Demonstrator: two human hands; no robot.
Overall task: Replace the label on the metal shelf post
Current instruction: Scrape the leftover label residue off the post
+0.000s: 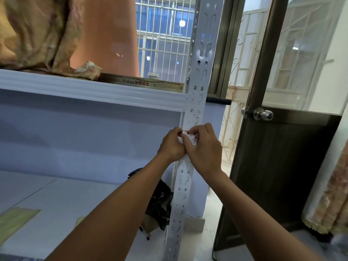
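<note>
A grey slotted metal shelf post [200, 68] runs from the top of the view down to the floor. Both hands meet on its front face just below the upper shelf rail. My left hand [172, 145] and my right hand [204, 147] pinch a small white label [189, 136] with a thin red edge, held against the post. The fingertips cover most of the label, and I cannot tell whether it is stuck to the post or lifted off it.
A white shelf rail [90, 91] carries a patterned cloth [37, 32] and an orange bag. A black bag [160, 202] lies on the lower shelf beside the post. A dark door [278, 166] with a steel knob [263, 114] stands to the right.
</note>
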